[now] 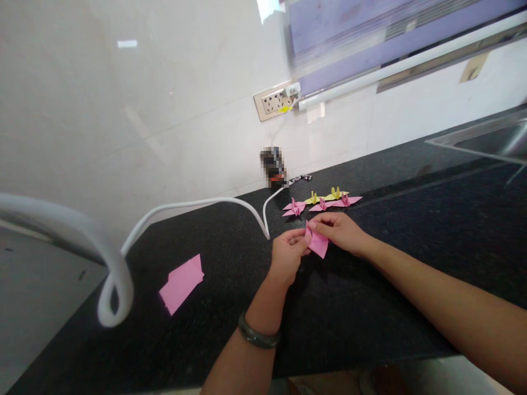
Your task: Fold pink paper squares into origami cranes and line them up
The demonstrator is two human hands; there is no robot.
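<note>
A partly folded piece of pink origami paper (319, 244) is held between both hands, a little above the dark countertop. My left hand (287, 253) pinches its left edge between thumb and fingers. On the upper edge, the thumb and fingers of my right hand (338, 230) are closed. Just beyond my hands stand several folded paper cranes, among them a pink crane (295, 208) and a yellow crane (336, 193). To the left lies a small stack of pink paper sheets (181, 283).
A thick white cable (197, 202) loops across the black countertop (230, 334) from the left. Against the wall leans a phone-like object (273, 166), blurred out. Above it is a wall socket (275, 102) with a plug. A metal sink (489, 137) sits at the far right.
</note>
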